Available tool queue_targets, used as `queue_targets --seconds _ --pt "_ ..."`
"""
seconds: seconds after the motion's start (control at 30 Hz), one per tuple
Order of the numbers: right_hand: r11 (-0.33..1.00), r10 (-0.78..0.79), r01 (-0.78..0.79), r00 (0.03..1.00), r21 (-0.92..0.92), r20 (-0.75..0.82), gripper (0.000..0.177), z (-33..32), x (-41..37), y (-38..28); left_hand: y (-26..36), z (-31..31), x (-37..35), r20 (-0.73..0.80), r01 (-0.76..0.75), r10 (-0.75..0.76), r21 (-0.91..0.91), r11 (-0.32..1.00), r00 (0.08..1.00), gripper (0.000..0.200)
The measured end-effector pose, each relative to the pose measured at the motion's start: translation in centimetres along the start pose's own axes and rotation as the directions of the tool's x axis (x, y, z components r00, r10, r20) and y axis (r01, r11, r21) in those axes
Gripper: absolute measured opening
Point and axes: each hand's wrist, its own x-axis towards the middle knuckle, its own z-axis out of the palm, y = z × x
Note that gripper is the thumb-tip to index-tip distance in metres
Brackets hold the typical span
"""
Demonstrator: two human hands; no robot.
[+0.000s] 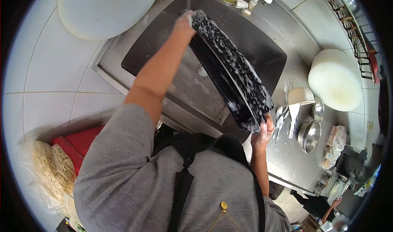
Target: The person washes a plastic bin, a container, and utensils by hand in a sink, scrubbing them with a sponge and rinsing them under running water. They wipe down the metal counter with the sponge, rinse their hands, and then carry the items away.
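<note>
A long black rectangular tray [235,66], tilted and covered with white suds along its upper face, is held over the metal sink [143,54]. My left hand [185,22] grips its far left end, with foam on the fingers. At the near right end, my right hand [263,133] is closed on the tray's corner. The drain [201,71] shows beneath the tray in the sink basin.
A white faucet [254,0] stands behind the sink. On the right counter are spoons [279,119], a white container [301,96], stacked metal bowls [310,136] and a round white board [335,80]. Another person [313,205] is at lower right.
</note>
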Motion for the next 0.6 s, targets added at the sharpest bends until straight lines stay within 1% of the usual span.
queue_targets --seconds 0.03,0.07,0.1,0.13,0.17,0.2,0.23,0.27,0.3,0.33,0.37,0.4,0.43,0.47,0.5,0.53,0.57,0.6 --pt "0.989 0.095 -0.087 0.994 -0.120 0.062 0.015 -2.3 0.0 0.7 1.3 -0.8 3.3 -0.083 -0.030 0.041 0.126 0.992 0.996 0.036" --pt "0.927 0.215 -0.100 0.931 -0.362 0.294 0.011 -6.1 0.5 3.5 1.5 -0.5 3.9 -0.061 -0.080 0.093 0.196 0.977 0.994 0.032" --pt "0.840 0.191 0.030 0.918 -0.542 0.347 0.012 -5.2 0.7 3.1 1.8 -0.1 4.4 -0.039 -0.130 0.145 0.263 0.956 0.989 0.029" --pt "0.707 0.173 0.173 0.898 -0.685 0.405 0.015 -3.7 1.9 2.4 1.2 2.9 -0.5 0.087 -0.221 0.205 0.259 0.940 0.975 0.027" --pt "0.787 0.160 0.070 0.936 -0.613 0.312 0.017 -2.7 3.2 1.9 0.2 5.3 -4.9 0.213 -0.309 0.260 0.244 0.919 0.942 0.025" --pt "0.854 0.165 -0.032 0.963 -0.519 0.211 0.020 -1.8 4.4 1.2 -1.5 6.0 -7.3 0.266 -0.456 0.373 0.434 0.777 0.889 0.029" --pt "0.855 0.051 0.052 0.982 -0.517 0.183 0.022 -0.5 6.3 -0.1 -4.0 7.7 -11.3 0.244 -0.520 0.474 0.570 0.636 0.846 0.026" --pt "0.843 -0.064 0.132 0.987 -0.522 0.146 0.024 0.7 8.5 -1.7 -5.6 7.2 -13.3 0.410 -0.546 0.365 0.689 0.477 0.836 0.024" --pt "0.843 -0.117 0.149 0.989 -0.516 0.093 0.026 2.2 10.5 -3.6 -7.2 7.6 -15.9 0.512 -0.576 0.264 0.729 0.370 0.817 0.027" --pt "0.842 -0.171 0.167 0.985 -0.514 0.040 0.028 3.6 12.4 -5.2 -9.8 6.0 -15.6 0.702 -0.734 0.247 0.676 0.061 0.668 0.027" --pt "0.881 -0.052 0.052 0.999 -0.470 0.013 0.033 4.5 14.3 -5.7 -12.0 4.4 -16.4 0.792 -0.813 0.191 0.579 0.067 0.580 0.022" --pt "0.906 0.072 -0.068 0.997 -0.418 -0.006 0.038 5.2 15.5 -6.2 -13.0 3.8 -17.7 0.898 -0.901 0.119 0.432 -0.045 0.425 0.018" --pt "0.849 0.209 -0.163 0.977 -0.503 0.037 0.043 6.3 15.7 -7.6 -13.4 3.8 -19.2 0.942 -0.934 -0.004 0.332 -0.135 0.335 0.020" --pt "0.775 0.347 -0.244 0.935 -0.583 0.071 0.049 6.9 15.9 -8.6 -14.3 2.9 -19.7 0.940 -0.928 -0.062 0.317 -0.193 0.334 0.023" --pt "0.839 0.361 -0.274 0.926 -0.469 0.106 0.042 5.9 16.4 -6.1 -14.6 2.2 -20.0 0.866 -0.878 -0.152 0.464 -0.116 0.477 0.026" --pt "0.927 0.226 -0.236 0.972 -0.291 -0.069 0.027 5.3 16.3 -0.5 -14.9 2.1 -20.0 0.771 -0.808 -0.267 0.587 -0.052 0.578 0.029" --pt "0.962 0.207 -0.213 0.977 -0.168 -0.056 0.024 6.1 15.3 -0.9 -13.9 3.5 -21.3 0.399 -0.287 -0.539 0.915 0.283 0.742 0.041" --pt "0.980 0.194 -0.196 0.980 -0.043 -0.040 0.020 7.0 13.5 -1.3 -14.4 2.5 -20.9 0.428 -0.137 -0.467 0.832 0.537 0.774 0.045"
